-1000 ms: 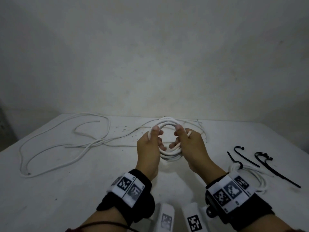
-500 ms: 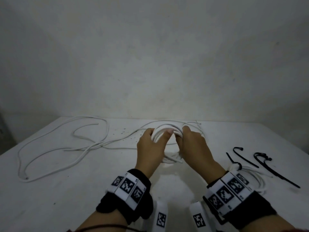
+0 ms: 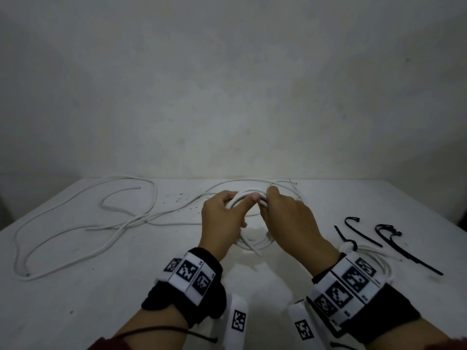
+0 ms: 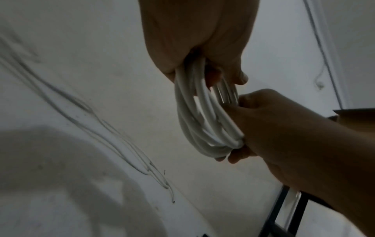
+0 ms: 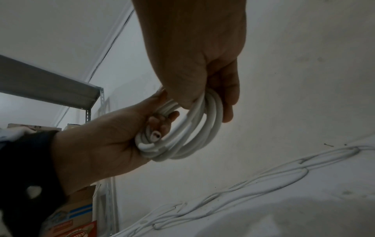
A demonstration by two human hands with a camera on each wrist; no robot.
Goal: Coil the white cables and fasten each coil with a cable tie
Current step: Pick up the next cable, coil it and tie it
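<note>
Both hands' fingers clamp an untied coil (image 3: 252, 245); one tied coil (image 3: 374, 261) done; loose cables (image 3: 75, 223), ties (image 3: 364, 232) remain.

Smooth, faintly glossy white plastic on the coil (image 5: 194, 128); matt white table (image 3: 101, 299), speckled with grit; black plastic ties (image 3: 364, 232); rough plaster wall (image 3: 227, 97); dull grey metal shelf (image 5: 50, 86).

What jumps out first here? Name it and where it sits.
Both hands, the left hand and right hand, grip a white cable coil above the middle of the table. Loose white cables sprawl to the left. Black cable ties lie to the right, beside an already tied coil.
</note>
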